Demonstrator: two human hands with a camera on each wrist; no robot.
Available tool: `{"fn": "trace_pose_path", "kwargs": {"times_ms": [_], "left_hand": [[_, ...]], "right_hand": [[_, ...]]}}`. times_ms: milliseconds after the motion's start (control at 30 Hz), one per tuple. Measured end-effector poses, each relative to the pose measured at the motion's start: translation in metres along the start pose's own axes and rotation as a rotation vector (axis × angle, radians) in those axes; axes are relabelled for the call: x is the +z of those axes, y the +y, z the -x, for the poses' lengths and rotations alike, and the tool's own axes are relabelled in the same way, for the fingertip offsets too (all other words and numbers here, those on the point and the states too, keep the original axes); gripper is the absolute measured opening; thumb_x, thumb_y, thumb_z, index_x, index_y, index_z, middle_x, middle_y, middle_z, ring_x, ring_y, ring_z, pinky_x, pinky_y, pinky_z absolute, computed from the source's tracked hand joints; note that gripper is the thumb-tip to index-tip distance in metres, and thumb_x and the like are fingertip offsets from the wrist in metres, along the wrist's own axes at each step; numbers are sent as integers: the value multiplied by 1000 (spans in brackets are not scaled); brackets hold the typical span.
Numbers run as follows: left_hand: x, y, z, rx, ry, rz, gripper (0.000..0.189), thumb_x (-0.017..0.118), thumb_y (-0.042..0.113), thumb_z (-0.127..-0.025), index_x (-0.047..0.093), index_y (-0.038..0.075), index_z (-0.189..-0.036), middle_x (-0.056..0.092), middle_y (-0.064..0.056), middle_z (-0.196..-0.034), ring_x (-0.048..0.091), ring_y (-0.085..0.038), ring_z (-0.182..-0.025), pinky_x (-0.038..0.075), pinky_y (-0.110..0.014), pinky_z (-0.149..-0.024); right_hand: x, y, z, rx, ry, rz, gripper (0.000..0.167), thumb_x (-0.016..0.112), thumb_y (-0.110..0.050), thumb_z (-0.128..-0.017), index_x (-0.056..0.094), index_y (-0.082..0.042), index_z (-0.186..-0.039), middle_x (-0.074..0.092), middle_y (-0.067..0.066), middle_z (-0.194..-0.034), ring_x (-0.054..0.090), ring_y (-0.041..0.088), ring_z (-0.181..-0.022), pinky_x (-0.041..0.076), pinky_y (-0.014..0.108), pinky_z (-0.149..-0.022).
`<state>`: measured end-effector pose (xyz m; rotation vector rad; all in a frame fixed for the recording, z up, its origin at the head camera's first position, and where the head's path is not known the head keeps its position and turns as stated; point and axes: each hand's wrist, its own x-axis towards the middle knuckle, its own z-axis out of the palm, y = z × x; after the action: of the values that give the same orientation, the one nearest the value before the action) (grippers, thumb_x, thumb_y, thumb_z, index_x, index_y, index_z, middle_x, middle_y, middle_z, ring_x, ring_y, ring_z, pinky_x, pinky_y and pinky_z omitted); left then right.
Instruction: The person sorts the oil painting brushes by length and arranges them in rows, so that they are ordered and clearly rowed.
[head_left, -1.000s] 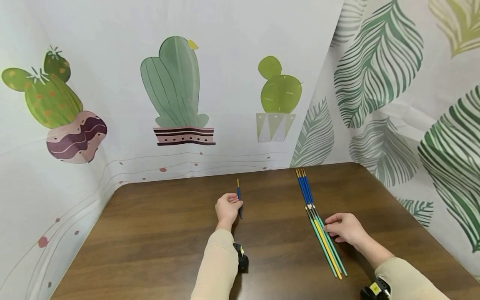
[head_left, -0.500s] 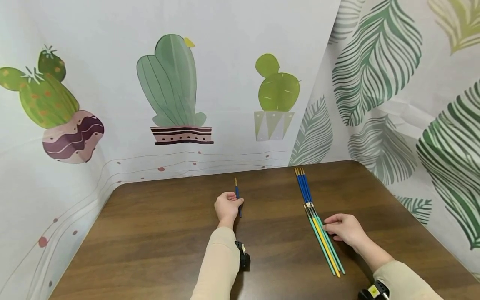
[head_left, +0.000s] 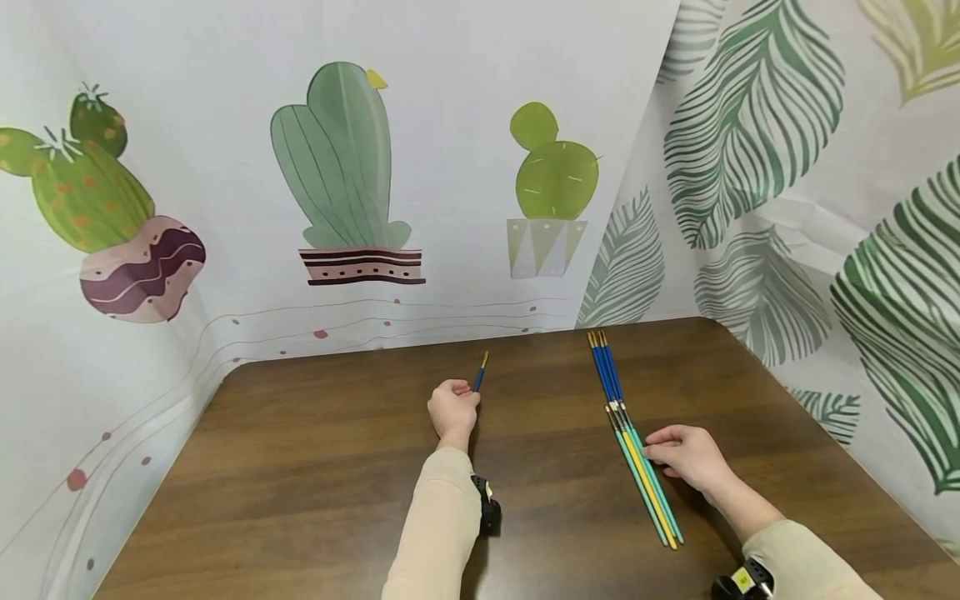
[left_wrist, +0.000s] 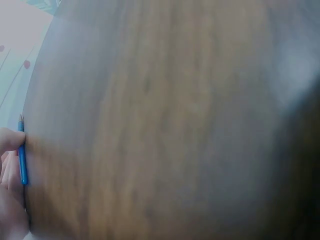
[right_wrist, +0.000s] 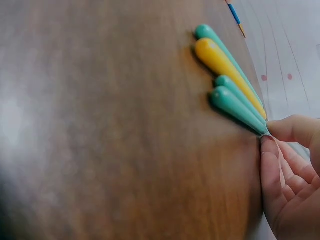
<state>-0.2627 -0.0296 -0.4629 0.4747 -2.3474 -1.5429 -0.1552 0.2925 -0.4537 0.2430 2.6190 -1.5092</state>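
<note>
My left hand (head_left: 453,412) pinches a blue paintbrush (head_left: 478,380) near the back middle of the table, bristles pointing away and tilted right. In the left wrist view the blue paintbrush (left_wrist: 22,160) lies between thumb and fingers at the left edge. My right hand (head_left: 688,458) sits at the right side of a row of long paintbrushes, thumb and forefinger pinching the outermost green paintbrush (right_wrist: 235,107). A yellow paintbrush (head_left: 649,486) lies between the green ones. Behind them, several blue paintbrushes (head_left: 609,372) lie side by side, their handle ends meeting the green brushes' tips.
The brown wooden table (head_left: 315,467) runs back to a white cloth (head_left: 450,167) printed with cacti. A leaf-patterned cloth (head_left: 780,167) hangs along the right side. Both forearms reach in from the front, a small black camera on each wrist.
The blue paintbrush in my left hand has turned, its bristle end swinging from left-leaning to right-leaning. My right hand stays at the green brushes. The head view has shifted slightly.
</note>
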Motion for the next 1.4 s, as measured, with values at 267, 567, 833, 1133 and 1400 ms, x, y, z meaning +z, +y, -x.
{"fn": "trace_pose_path", "kwargs": {"times_ms": [267, 567, 833, 1133, 1400], "left_hand": [[1, -2, -3, 5, 4, -46, 21, 71, 2, -74, 71, 3, -95, 74, -7, -90, 71, -21, -84, 54, -35, -83], [4, 0, -1, 31, 10, -10, 21, 69, -2, -75, 71, 2, -96, 74, -10, -92, 71, -22, -83, 55, -36, -81], [15, 2, 3, 53, 35, 69, 23, 68, -5, -72, 71, 1, -93, 74, -10, -88, 72, -22, -80, 57, -35, -78], [32, 6, 12, 75, 18, 162, 20, 70, -5, -72, 72, -1, -92, 74, -10, -84, 72, -22, -78, 57, -35, -76], [55, 18, 23, 88, -9, 214, 17, 73, -5, -73, 72, -2, -91, 73, -11, -83, 71, -23, -79, 58, -33, -73]], "right_hand": [[1, 2, -1, 0, -5, -9, 36, 70, -17, -83, 62, 9, -106, 72, 10, -92, 63, 12, -79, 56, 27, -66], [2, 5, -3, 2, -9, -34, 36, 70, -19, -84, 62, 8, -107, 72, 9, -93, 64, 11, -81, 56, 25, -67], [0, 5, -1, -2, -12, -33, 37, 70, -19, -84, 62, 8, -108, 71, 11, -95, 64, 13, -81, 56, 26, -67], [-2, 8, 1, -4, 2, -21, 36, 70, -21, -84, 63, 7, -105, 71, 8, -92, 63, 9, -78, 55, 24, -65], [-2, 12, -2, -26, -7, -77, 33, 72, -17, -81, 66, 7, -104, 72, 5, -87, 62, 7, -73, 54, 23, -64]]}}
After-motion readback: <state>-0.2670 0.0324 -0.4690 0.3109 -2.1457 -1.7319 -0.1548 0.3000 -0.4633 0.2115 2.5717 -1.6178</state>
